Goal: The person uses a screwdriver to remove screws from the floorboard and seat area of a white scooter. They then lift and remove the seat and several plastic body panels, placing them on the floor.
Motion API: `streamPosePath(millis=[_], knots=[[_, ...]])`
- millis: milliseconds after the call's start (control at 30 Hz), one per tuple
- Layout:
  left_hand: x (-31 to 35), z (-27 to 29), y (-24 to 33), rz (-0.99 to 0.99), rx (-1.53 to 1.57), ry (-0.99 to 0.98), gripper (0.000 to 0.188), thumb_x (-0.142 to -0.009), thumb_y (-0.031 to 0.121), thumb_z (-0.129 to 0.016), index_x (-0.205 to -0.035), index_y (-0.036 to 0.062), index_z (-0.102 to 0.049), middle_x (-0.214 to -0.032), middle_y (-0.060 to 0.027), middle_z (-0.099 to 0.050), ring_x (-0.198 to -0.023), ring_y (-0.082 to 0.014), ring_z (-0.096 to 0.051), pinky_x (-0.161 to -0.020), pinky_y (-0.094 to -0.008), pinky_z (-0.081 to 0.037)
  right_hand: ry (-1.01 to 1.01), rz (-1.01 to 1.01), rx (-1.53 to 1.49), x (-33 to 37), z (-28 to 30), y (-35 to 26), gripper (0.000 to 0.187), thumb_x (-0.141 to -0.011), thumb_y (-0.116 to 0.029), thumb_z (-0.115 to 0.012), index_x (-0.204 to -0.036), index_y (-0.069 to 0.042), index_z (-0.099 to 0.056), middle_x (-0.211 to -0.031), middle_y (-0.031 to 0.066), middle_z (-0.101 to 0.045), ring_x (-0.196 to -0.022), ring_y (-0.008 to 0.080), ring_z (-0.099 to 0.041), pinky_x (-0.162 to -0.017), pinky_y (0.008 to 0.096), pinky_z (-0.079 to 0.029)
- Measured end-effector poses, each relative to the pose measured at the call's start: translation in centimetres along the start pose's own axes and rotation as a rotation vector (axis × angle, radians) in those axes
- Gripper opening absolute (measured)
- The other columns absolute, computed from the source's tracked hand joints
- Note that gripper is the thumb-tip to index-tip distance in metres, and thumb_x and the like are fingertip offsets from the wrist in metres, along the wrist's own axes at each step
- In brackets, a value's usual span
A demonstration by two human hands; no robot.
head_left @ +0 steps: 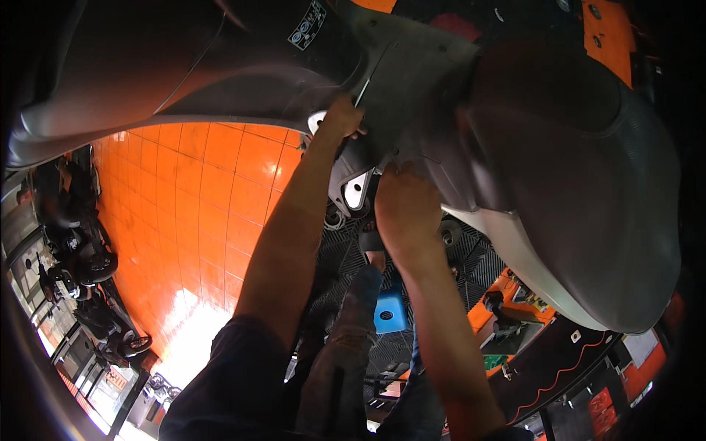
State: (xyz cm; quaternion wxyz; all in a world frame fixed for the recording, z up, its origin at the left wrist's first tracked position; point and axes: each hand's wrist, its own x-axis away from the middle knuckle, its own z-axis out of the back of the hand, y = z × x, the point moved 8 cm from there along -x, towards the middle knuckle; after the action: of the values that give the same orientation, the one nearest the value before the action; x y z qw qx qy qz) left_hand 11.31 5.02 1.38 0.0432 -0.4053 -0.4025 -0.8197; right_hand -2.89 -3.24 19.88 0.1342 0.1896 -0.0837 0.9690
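A dark scooter (pixel 390 88) stretches across the upper view, its seat (pixel 581 184) on the right and its front panel (pixel 176 81) on the left. My left hand (pixel 343 120) is closed around what looks like a screwdriver, whose thin silver shaft (pixel 362 92) points up over the footboard (pixel 412 62); its handle is hidden in the palm. Close by on the right, my right hand (pixel 406 192) has its fingers pressed together at the footboard's near edge. Whatever it pinches there is hidden. Between the hands shows a white footrest piece (pixel 356 189) with a dark hole.
Glossy orange floor tiles (pixel 198 176) lie to the left, black ribbed matting (pixel 382 345) below. On the mat is a blue stool (pixel 390 312) near my legs. An orange tool cart (pixel 507 309) stands at lower right; parked motorcycles (pixel 81 264) line the far left.
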Motion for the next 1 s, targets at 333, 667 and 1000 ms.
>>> streamPosePath(millis=[333, 667, 1000], knots=[[-4.0, -0.6, -1.1, 0.078, -0.12, 0.12, 0.023, -0.082, 0.011, -0.056, -0.074, -0.0075, -0.066, -0.066, -0.0181, -0.069, -0.058, -0.0275, -0.071, -0.067, -0.0374, -0.058, 0.198, -0.341, -0.458, 7.2, -10.9, 4.7, 0.047, -0.083, -0.009, -0.065, -0.129, -0.015, -0.064, -0.09, 0.0072, -0.063, -0.084, 0.028, -0.066, -0.068, 0.0432, -0.055], [-3.8, -0.5, -2.3, 0.048, 0.05, 0.161, 0.017, -0.081, 0.007, -0.056, -0.08, -0.0084, -0.064, -0.066, -0.0157, -0.065, -0.052, -0.023, -0.064, -0.05, -0.0353, -0.05, 0.086, -0.308, -0.441, 7.5, -12.9, 5.0, 0.048, -0.087, -0.005, -0.063, -0.134, -0.018, -0.059, -0.094, 0.0097, -0.062, -0.087, 0.0305, -0.064, -0.074, 0.0437, -0.054], [-5.1, -0.3, -3.9, 0.074, 0.215, 0.14, 0.017, -0.086, 0.007, -0.057, -0.087, -0.0088, -0.063, -0.072, -0.0163, -0.067, -0.053, -0.0202, -0.061, -0.047, -0.0334, -0.048, -0.107, -0.014, -0.306, 1.7, -4.0, 5.3, 0.038, -0.091, -0.009, -0.058, -0.129, -0.008, -0.058, -0.109, 0.0158, -0.067, -0.095, 0.0322, -0.069, -0.081, 0.0416, -0.056]])
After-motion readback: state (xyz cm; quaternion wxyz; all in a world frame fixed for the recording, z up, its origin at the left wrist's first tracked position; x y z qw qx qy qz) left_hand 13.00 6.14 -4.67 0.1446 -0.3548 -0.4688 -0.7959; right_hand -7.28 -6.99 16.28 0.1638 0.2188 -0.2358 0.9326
